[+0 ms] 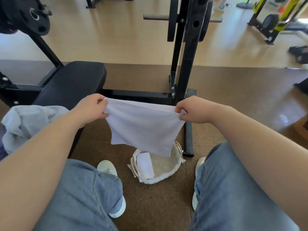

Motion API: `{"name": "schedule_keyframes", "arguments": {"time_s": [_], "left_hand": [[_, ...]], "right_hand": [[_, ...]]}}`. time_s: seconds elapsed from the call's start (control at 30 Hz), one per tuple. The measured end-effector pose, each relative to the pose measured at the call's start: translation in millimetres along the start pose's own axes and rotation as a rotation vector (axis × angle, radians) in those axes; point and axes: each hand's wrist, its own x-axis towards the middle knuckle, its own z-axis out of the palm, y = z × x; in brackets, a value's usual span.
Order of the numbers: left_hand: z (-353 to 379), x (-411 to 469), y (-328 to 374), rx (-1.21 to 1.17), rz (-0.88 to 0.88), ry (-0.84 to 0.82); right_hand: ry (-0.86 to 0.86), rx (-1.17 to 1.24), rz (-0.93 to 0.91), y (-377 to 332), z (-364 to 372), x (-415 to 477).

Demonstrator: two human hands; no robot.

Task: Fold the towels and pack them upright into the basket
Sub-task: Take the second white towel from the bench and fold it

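Towel (143, 127), white, held up in the air by its top edge and stretched flat between both hands, lower part hanging loose, bottom hem overlapping the far rim of the basket in this view. Top left corner clamped in left grip (93, 109), thumb and curled fingers pinching the cloth; top right corner pinched the same way in right grip (193, 110). Below, on the brown speckled floor (158, 205) between two white shoes (107, 168): basket (150, 180), pale woven with a cloth lining, holding one folded white towel (145, 165) along its left wall, upright or lying flat hard to tell. Knees in blue jeans (86, 189) on either side at the near edge. Off to the left, black padded counter (73, 80) bearing a crumpled heap of pale grey-blue cloth (25, 124) at its near end. Behind the towel, black steel upright (188, 64) with weight plates (171, 19) hung on it, then pale wooden flooring farther back.
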Motion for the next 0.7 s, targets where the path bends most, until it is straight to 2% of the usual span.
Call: {"name": "schedule_keyframes", "arguments": {"time_s": [0.2,0.53,0.7], "left_hand": [[5,7,-13,0.036,-0.028,-0.052],[9,18,-14,0.027,-0.028,-0.095],[10,19,-15,0.010,-0.041,-0.088]], "right_hand": [[0.013,-0.140,-0.018,-7,3,2],[-0.086,-0.175,-0.030,-3,16,4],[-0.078,-0.159,-0.046,-2,17,4]]}}
